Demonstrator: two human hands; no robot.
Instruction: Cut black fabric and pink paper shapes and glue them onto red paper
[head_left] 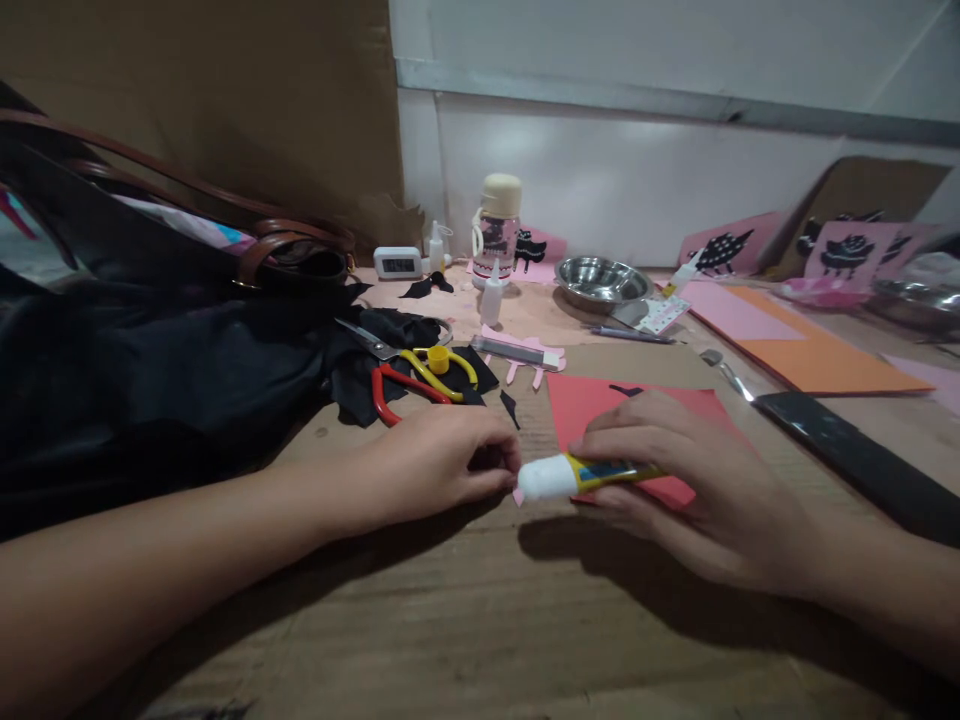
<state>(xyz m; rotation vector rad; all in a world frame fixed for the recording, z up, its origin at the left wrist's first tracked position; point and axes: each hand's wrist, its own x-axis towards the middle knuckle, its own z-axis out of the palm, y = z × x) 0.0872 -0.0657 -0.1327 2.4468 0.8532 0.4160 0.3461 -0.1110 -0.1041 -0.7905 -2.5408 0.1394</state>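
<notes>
My right hand (690,470) is wrapped round a glue stick (551,478) with a yellow body, held sideways, its white end pointing left. That white end touches or nearly touches a small pink paper piece (518,496), pinched in the fingertips of my left hand (457,455). Most of the piece is hidden by fingers and glue. Beneath my right hand lies a red sheet of paper (574,405) with a small black scrap (625,390) on it. Beyond my left hand are scissors (420,372) with red and yellow handles and a yellow cap (438,360).
A black bag (150,380) fills the left side. Farther back stand a bottle (501,225), a small squeeze bottle (492,298) and a metal bowl (604,283). A black-handled tool (847,455) and orange paper (832,350) lie at right. A craft knife (517,350) rests on a pink cutout.
</notes>
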